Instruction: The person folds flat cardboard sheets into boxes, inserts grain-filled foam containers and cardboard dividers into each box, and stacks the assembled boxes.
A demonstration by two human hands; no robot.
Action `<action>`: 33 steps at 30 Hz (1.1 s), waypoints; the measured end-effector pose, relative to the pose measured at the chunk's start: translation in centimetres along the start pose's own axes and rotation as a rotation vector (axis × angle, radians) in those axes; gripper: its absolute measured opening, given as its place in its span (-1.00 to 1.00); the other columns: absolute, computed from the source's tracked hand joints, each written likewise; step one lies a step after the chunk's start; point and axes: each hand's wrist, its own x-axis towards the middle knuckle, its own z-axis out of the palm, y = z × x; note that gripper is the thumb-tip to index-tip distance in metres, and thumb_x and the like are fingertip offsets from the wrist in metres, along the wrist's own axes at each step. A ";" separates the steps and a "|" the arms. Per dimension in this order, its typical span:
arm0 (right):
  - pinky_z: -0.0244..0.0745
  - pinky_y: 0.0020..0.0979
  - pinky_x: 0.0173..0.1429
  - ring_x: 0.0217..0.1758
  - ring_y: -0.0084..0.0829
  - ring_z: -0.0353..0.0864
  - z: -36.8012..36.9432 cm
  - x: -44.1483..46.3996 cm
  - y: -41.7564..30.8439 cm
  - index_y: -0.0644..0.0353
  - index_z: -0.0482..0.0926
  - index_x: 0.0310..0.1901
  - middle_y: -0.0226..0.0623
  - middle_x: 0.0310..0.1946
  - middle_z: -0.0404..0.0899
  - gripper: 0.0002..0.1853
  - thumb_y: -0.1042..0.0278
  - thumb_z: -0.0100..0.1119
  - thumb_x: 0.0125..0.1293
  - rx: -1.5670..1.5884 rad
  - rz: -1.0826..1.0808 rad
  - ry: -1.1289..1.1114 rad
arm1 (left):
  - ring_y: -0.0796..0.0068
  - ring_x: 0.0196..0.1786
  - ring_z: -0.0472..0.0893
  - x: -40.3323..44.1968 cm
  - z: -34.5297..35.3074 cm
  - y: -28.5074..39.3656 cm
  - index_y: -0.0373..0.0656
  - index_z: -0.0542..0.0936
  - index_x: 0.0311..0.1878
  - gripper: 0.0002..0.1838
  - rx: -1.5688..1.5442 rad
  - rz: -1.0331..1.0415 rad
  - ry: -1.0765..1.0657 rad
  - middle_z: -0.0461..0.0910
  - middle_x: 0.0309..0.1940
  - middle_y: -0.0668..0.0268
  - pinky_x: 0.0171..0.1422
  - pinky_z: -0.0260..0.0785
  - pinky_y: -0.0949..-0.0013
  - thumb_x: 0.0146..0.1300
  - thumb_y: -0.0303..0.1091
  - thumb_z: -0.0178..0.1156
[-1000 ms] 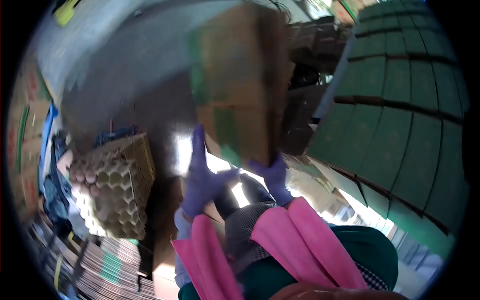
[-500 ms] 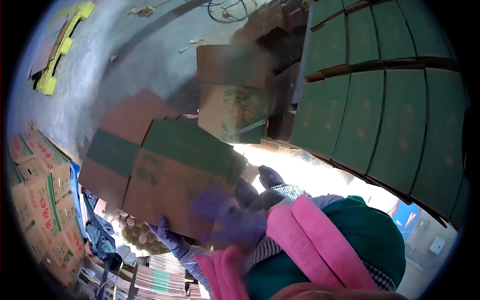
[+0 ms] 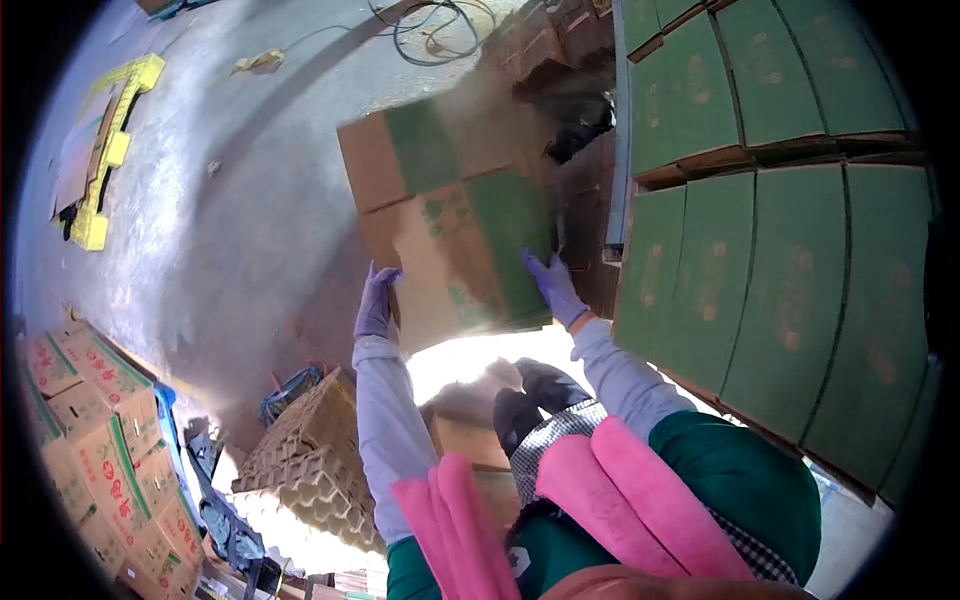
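A brown cardboard box [image 3: 435, 265] with a green band and green print is held out in front of me, its flaps spread at the far side. My left hand [image 3: 377, 300], in a purple glove, grips the left edge, fingers curled at the cardboard. My right hand [image 3: 556, 288], gloved the same way, holds the right side against the green part, thumb up. Part of each hand's grip is hidden behind the cardboard. What lies beneath the box is hidden.
Green-topped cartons [image 3: 710, 290] stand in rows on the right. Pulp egg trays [image 3: 305, 465] are stacked at lower left, near printed cartons [image 3: 110, 460]. A yellow pallet [image 3: 115, 150] lies at far left. A coiled cable [image 3: 440, 30] rests on the floor.
The cardboard box has moved from lower left to the space ahead, over where another box stood. My right hand has gone forward to its right side. The egg trays are now uncovered.
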 end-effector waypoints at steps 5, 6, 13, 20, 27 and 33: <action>0.53 -0.28 0.16 0.06 -0.33 0.61 0.0 0.2 0.1 0.41 0.49 0.17 -0.18 0.06 0.61 -0.36 0.14 0.48 0.19 0.094 -0.055 0.126 | 0.42 0.10 0.59 0.2 -0.5 -2.7 -0.27 0.52 0.25 -0.49 -0.021 -0.195 0.053 0.63 0.03 0.36 0.31 0.34 0.35 0.41 -0.08 0.16; 0.54 -0.30 0.17 0.05 -0.35 0.62 -0.7 -0.4 -0.9 0.40 0.50 0.16 -0.20 0.05 0.61 -0.39 0.17 0.48 0.20 0.186 -0.012 0.078 | 0.42 0.10 0.60 -0.1 -0.1 -2.3 -0.25 0.53 0.23 -0.52 0.011 -0.148 -0.005 0.64 0.02 0.33 0.24 0.40 0.34 0.44 -0.08 0.16; 0.48 -0.41 0.25 0.19 -0.39 0.52 -2.3 -7.2 -8.6 0.40 0.24 0.36 -0.18 0.22 0.46 -0.10 0.29 0.57 0.06 0.298 0.337 -0.655 | 0.46 -0.04 0.63 -8.2 -2.2 2.9 -0.24 0.50 0.24 -0.52 0.127 -0.150 0.151 0.63 -0.01 0.35 0.09 0.45 0.44 0.31 -0.27 0.30; 0.36 -0.29 0.37 0.25 -0.32 0.46 -0.9 -18.3 -21.9 0.37 0.20 0.32 -0.08 0.18 0.43 -0.03 0.30 0.59 -0.10 0.151 -0.085 -0.568 | 0.19 0.48 0.27 -17.6 -6.9 4.6 -0.23 0.13 0.53 -0.20 0.821 0.376 0.629 0.21 0.49 0.09 0.42 0.31 0.25 0.36 -0.15 0.26; 0.35 -0.10 0.35 0.25 -0.09 0.46 -0.3 -26.6 -28.7 0.36 0.26 0.32 0.05 0.23 0.39 -0.04 0.13 0.56 -0.08 -0.116 -0.552 -0.551 | 0.16 0.38 0.38 -26.4 12.5 13.1 -0.15 0.12 0.53 0.10 0.162 0.327 0.121 0.32 0.38 0.09 0.47 0.26 0.13 0.01 0.05 0.49; 0.32 0.13 0.26 0.25 0.04 0.34 -0.6 -28.7 -27.3 0.11 0.30 0.42 0.02 0.38 0.22 -0.14 -0.06 0.34 0.11 -0.270 -0.967 -0.646 | 0.20 0.35 0.44 -26.4 3.2 9.4 -0.16 0.30 0.43 -0.25 -0.532 0.049 0.197 0.35 0.39 0.11 0.43 0.36 0.15 0.29 0.08 0.16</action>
